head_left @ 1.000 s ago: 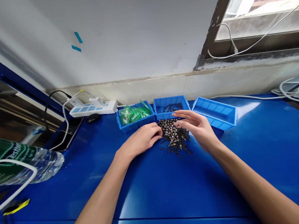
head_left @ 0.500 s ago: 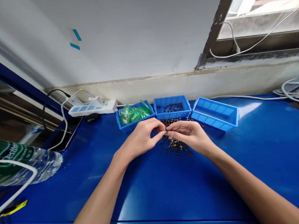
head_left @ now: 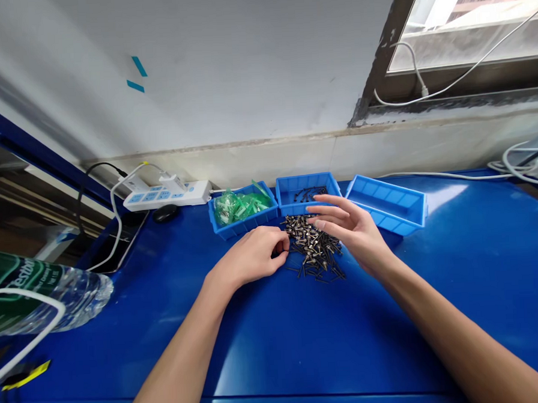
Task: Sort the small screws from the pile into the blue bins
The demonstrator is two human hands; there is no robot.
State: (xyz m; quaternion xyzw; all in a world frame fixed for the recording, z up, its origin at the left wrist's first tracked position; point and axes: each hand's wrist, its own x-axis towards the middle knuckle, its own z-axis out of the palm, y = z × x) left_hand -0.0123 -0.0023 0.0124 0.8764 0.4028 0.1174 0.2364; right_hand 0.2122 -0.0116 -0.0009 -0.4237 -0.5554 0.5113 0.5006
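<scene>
Screw pile [head_left: 315, 250] sits between the hands, just in front of middle blue bin [head_left: 291, 209]; screws point every which way, no shared long axis. Left hand [head_left: 259, 250] nearer: curled at pile's left edge, pile to its right; can't tell if thumb and fingertips meet or grip anything. Right hand [head_left: 349, 224] over pile's upper right, thumb and fingers apart. Right blue bin [head_left: 390, 222] bounds the far right; room on blue tabletop [head_left: 299, 344] toward near edge.
</scene>
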